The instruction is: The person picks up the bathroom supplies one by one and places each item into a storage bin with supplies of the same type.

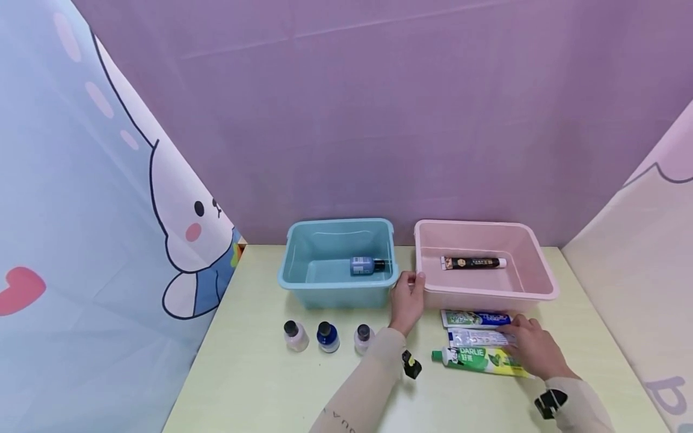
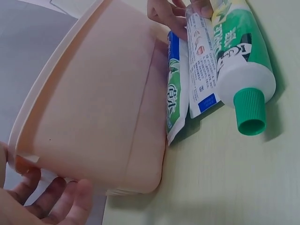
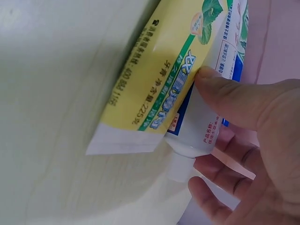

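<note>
At the front left corner of the pink plastic bin (image 1: 489, 294), my left hand (image 1: 407, 302) holds the rim, thumb above and fingers below. My right hand (image 1: 537, 350) pinches the white toothpaste tube (image 1: 473, 338) near its capped end; the thumb lies on the tube's face in the right wrist view. That tube lies between a blue-and-green toothpaste tube (image 1: 470, 319), close against the bin's front, and a larger green-and-yellow toothpaste tube (image 1: 476, 359) nearer me. Inside the pink bin lies a black toothpaste tube (image 1: 472, 263) with a white cap.
Left of the pink bin stands a blue bin (image 1: 335, 296) with a blue bottle (image 1: 361, 265) lying in it. Before it stand three black-capped bottles: a pale one (image 1: 297, 341), a dark blue one (image 1: 328, 343) and another pale one (image 1: 361, 344) beside my left sleeve. A purple cloth (image 1: 346, 120) hangs behind.
</note>
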Demonstrator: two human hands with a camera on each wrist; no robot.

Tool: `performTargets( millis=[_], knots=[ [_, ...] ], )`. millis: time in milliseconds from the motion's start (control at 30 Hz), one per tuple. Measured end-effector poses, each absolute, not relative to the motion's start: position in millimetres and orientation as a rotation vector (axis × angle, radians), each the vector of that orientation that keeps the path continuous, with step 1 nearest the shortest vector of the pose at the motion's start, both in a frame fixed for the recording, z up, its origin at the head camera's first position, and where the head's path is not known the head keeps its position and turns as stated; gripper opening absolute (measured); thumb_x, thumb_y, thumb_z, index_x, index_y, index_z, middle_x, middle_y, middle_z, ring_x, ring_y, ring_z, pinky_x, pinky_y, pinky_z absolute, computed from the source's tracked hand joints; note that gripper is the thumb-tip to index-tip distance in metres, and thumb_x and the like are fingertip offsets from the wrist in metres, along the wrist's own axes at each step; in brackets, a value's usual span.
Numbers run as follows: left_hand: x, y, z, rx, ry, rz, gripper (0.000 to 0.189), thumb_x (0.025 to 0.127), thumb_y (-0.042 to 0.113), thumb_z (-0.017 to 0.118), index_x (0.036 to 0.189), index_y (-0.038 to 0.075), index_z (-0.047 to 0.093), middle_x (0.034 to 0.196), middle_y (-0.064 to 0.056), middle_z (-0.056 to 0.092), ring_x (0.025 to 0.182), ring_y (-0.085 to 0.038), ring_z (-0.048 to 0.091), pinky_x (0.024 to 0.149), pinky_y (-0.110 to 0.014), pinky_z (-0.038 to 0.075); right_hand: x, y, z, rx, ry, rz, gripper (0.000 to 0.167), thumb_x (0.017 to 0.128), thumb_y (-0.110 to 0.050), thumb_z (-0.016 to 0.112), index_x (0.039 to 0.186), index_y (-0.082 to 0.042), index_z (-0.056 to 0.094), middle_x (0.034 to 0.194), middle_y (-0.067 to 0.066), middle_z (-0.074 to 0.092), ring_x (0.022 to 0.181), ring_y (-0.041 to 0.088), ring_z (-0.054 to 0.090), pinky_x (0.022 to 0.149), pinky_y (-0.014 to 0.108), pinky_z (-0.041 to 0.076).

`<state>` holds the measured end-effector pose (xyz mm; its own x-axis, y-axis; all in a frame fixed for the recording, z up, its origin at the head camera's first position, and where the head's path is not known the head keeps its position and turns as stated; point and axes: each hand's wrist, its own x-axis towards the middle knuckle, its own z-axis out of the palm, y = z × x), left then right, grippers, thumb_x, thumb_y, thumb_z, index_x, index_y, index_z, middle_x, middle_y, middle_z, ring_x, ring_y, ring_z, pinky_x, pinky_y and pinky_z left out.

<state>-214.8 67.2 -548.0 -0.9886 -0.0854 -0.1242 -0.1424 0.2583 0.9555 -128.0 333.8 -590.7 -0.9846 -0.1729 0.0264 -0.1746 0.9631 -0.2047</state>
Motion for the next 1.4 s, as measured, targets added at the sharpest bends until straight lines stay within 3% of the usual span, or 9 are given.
performTargets(
  millis=[567, 800, 1133, 1400],
  knots=[
    [-217.0, 70.4, -550.7, -0.257, 2.389, 1.970, 0.018, 0.105, 0.041, 0.057, 0.111, 0.025, 0.062, 0.111, 0.008, 0.064, 0.100, -0.009, 0.058, 0.087, -0.031, 0.057, -128.6, 332.0, -592.4, 0.351, -3.005, 0.267, 0.035, 0.072, -0.017, 0.091, 0.102, -0.007, 0.077, 0.101, 0.013, 0.072, 0.090, 0.034, 0.062, 0.073, 0.056, 0.053],
    [-216.1, 68.2, -551.2, -0.211, 2.374, 1.978, 0.019, 0.105, 0.041, 0.055, 0.115, 0.025, 0.060, 0.120, 0.005, 0.065, 0.111, -0.012, 0.059, 0.094, -0.033, 0.056, -129.9, 332.0, -592.8, 0.323, -3.014, 0.321, 0.034, 0.071, -0.013, 0.091, 0.101, -0.006, 0.076, 0.096, 0.013, 0.075, 0.087, 0.034, 0.065, 0.073, 0.057, 0.052],
    [-213.3, 69.3, -553.9, -0.163, 2.391, 2.010, 0.020, 0.105, 0.043, 0.055, 0.115, 0.026, 0.060, 0.122, 0.003, 0.065, 0.117, -0.015, 0.060, 0.100, -0.037, 0.054, -130.0, 328.2, -589.9, 0.352, -3.043, 0.254, 0.035, 0.071, -0.011, 0.090, 0.104, -0.012, 0.077, 0.117, 0.019, 0.072, 0.093, 0.033, 0.062, 0.074, 0.056, 0.052],
    [-212.6, 69.2, -555.5, -0.148, 2.378, 2.044, 0.024, 0.105, 0.045, 0.054, 0.116, 0.024, 0.060, 0.124, 0.002, 0.065, 0.122, -0.018, 0.060, 0.102, -0.038, 0.054, -130.5, 330.4, -592.6, 0.442, -2.878, 0.274, 0.037, 0.066, -0.003, 0.088, 0.101, -0.013, 0.078, 0.114, 0.015, 0.073, 0.090, 0.029, 0.059, 0.067, 0.048, 0.051]
  ],
)
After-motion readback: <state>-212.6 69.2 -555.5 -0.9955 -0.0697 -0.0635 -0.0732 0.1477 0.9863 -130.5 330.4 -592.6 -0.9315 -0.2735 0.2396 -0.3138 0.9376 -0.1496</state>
